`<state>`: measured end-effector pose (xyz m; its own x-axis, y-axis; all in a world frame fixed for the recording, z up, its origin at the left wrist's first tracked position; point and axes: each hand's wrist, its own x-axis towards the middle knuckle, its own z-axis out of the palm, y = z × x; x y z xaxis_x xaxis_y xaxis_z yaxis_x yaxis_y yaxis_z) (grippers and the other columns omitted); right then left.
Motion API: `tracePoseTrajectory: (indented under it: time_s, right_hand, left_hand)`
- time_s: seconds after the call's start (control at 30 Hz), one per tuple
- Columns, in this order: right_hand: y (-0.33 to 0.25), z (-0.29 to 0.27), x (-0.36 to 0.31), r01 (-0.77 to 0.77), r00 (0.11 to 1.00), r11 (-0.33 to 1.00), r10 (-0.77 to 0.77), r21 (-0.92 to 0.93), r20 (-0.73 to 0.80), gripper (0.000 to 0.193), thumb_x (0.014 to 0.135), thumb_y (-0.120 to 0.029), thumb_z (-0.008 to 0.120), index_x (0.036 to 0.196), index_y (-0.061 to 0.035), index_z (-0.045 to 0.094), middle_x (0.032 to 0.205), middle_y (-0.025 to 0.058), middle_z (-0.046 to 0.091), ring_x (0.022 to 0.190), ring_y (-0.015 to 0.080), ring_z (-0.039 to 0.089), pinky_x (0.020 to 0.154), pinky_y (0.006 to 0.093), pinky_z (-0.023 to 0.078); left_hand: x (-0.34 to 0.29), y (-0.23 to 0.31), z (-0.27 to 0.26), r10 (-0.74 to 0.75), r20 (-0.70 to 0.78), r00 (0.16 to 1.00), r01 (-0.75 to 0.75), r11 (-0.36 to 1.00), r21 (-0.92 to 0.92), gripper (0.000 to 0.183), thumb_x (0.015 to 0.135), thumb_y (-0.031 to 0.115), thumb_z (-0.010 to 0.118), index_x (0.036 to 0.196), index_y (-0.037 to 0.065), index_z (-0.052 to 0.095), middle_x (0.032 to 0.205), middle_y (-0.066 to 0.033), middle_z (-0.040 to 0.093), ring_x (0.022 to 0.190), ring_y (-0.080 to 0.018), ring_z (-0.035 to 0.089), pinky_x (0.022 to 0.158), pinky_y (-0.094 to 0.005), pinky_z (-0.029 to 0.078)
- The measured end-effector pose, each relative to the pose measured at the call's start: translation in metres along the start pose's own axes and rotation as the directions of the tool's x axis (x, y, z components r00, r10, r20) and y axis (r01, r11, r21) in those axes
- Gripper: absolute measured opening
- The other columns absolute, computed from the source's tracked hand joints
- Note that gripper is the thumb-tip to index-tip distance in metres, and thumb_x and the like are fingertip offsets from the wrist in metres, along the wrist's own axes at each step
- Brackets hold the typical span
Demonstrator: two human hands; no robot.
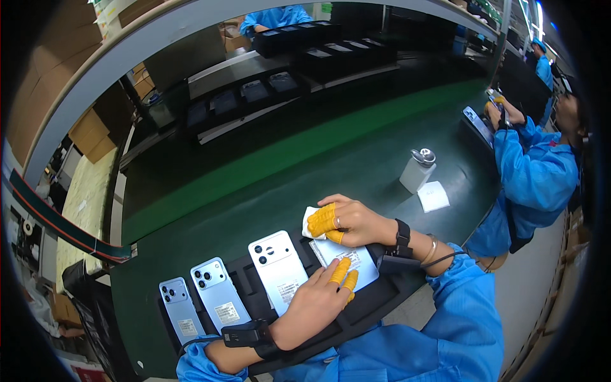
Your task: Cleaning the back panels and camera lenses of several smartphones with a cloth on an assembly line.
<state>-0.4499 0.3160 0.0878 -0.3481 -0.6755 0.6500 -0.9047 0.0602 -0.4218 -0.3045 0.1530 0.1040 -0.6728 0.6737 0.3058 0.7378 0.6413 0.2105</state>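
Note:
Several light blue smartphones lie back up in a black tray (340, 325) close to me. My right hand (359, 223), wearing yellow finger covers, grips a folded white wiping cloth (310, 224) at the upper end of the rightmost phone (364, 264). That end, camera area included, is hidden by the hand and cloth. My left hand (310, 312) has its fingers stretched across the lower part of the same phone, two of them in yellow covers. Just left of it is a phone with a white label (275, 264). Two more phones, a middle one (219, 290) and a leftmost one (180, 305), lie further left.
A white pump bottle (417, 173) and a white square pad (433, 197) stand right of my hands on the green bench (254, 191). Beyond are dark trays (245, 95) of phones. A person in blue (534, 165) works at right; a grey frame bar (83, 76) arches at left.

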Motion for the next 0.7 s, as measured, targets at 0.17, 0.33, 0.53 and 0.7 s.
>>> tracePoseTrajectory:
  time_s: [0.17,0.33,0.53,0.7]
  right_hand:
    - [0.005,-0.014,-0.002,0.051,0.999,0.992,-0.052,0.119,0.009,0.011,0.069,0.000,0.061,0.078,0.0011,0.067,0.078,0.0124,0.067,0.068,0.0229,0.062,0.095,0.0461,0.044]
    - [0.006,-0.017,-0.002,0.048,0.998,0.992,-0.044,0.119,-0.037,0.010,0.068,0.002,0.056,0.073,0.0015,0.064,0.074,0.0119,0.066,0.065,0.0224,0.060,0.093,0.0441,0.045]
    - [0.011,-0.011,-0.003,0.064,0.997,0.992,-0.058,0.105,-0.060,0.010,0.066,0.003,0.055,0.072,0.0011,0.063,0.072,0.0114,0.065,0.064,0.0218,0.059,0.089,0.0424,0.046]
    - [0.013,-0.020,-0.006,0.035,0.997,0.998,-0.032,0.053,-0.063,0.011,0.064,0.001,0.058,0.071,-0.0023,0.066,0.071,0.0082,0.066,0.066,0.0214,0.058,0.087,0.0366,0.044]
  left_hand:
    - [0.002,0.000,0.001,0.023,0.010,1.000,-0.023,1.000,0.019,0.039,0.079,0.021,0.065,0.114,0.005,0.059,0.119,-0.0179,0.057,0.102,-0.0297,0.059,0.086,-0.0334,0.050]
    - [0.003,0.002,-0.002,0.022,0.022,1.000,-0.024,0.998,0.061,0.038,0.079,0.020,0.066,0.113,0.005,0.060,0.117,-0.0178,0.058,0.104,-0.0299,0.059,0.086,-0.0336,0.050]
    - [0.001,-0.002,0.000,0.031,0.032,0.999,-0.032,0.999,0.040,0.038,0.079,0.020,0.066,0.113,0.004,0.060,0.118,-0.0183,0.057,0.107,-0.0308,0.058,0.087,-0.0349,0.050]
    - [0.002,0.000,0.001,0.035,0.022,0.999,-0.036,0.998,0.053,0.039,0.079,0.019,0.066,0.114,0.005,0.059,0.118,-0.0185,0.057,0.107,-0.0310,0.058,0.086,-0.0347,0.050]
